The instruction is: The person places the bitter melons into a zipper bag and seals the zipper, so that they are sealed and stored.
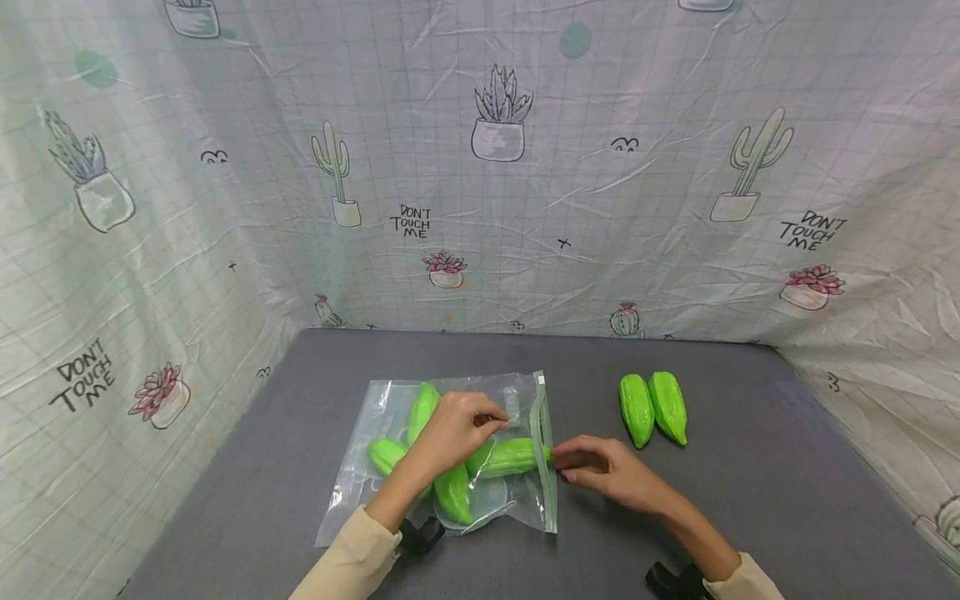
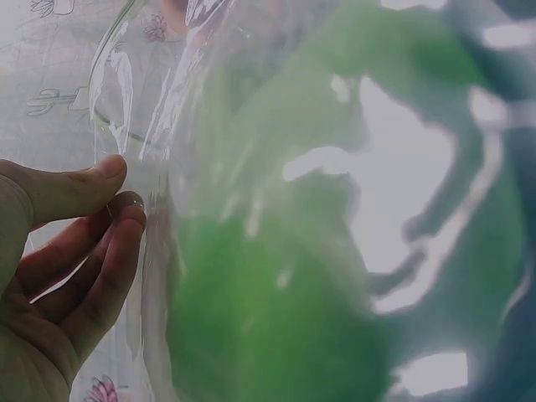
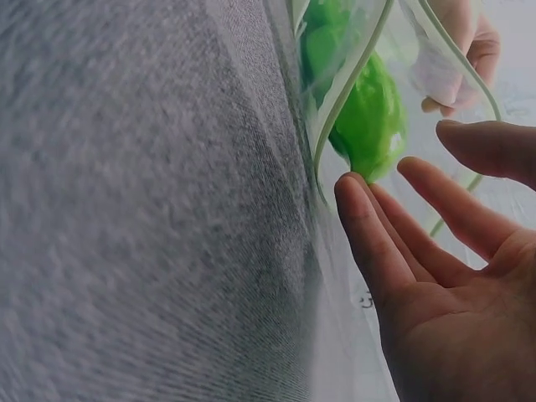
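Observation:
A clear zip bag [image 1: 487,504] lies flat with several bright green, ridged bitter melons inside, its mouth facing right. Thumb and fingers of my left hand [image 1: 457,425] pinch the bag's upper film, seen closely in the left wrist view, where the hand [image 2: 75,260] holds a fold of plastic. One bitter melon [image 1: 502,458] lies in the mouth, its tip poking out past the zip strip [image 1: 550,492]. My right hand [image 1: 618,471] touches that tip with its fingertips; in the right wrist view the fingers of this hand [image 3: 452,268] are extended, thumb apart from the melon [image 3: 377,117].
Two more bitter melons [image 1: 636,410] [image 1: 667,407] lie side by side on the dark grey table [image 1: 750,467], right of the bag. A pale curtain [image 1: 570,192] printed with cacti stands behind the table and along both sides.

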Demonstrator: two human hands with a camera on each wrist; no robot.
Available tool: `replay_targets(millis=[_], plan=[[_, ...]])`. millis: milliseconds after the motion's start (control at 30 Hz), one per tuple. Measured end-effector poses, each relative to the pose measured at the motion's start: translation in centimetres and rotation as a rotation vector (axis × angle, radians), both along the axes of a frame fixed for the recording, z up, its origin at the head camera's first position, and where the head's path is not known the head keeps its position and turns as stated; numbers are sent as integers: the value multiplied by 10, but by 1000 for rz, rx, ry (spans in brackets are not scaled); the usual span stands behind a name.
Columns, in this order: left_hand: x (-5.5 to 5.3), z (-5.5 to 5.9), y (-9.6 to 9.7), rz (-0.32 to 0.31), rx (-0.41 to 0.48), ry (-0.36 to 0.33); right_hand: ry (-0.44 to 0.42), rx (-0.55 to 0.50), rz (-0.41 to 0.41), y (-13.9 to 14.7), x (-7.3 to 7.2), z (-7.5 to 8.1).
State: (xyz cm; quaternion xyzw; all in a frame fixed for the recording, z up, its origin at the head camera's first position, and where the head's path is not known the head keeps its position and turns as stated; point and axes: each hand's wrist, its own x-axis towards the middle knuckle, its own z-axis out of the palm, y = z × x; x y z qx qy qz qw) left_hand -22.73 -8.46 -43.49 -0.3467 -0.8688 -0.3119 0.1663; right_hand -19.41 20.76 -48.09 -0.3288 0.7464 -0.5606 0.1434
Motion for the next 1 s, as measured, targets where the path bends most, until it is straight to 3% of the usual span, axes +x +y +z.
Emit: replay_targets(millis=[233,500,767,1000], plan=[[0,1,1,-5,-5,36,5,-26,35,-3,2,-3],[1,0,1,6,-8,28,-8,-27,93,-7,4,-5],[0,1,1,5,-21,41,-73,0,151,-7,6,-3],[0,0,0,-2,-11,34,-54,12,138,-5,6,-4]])
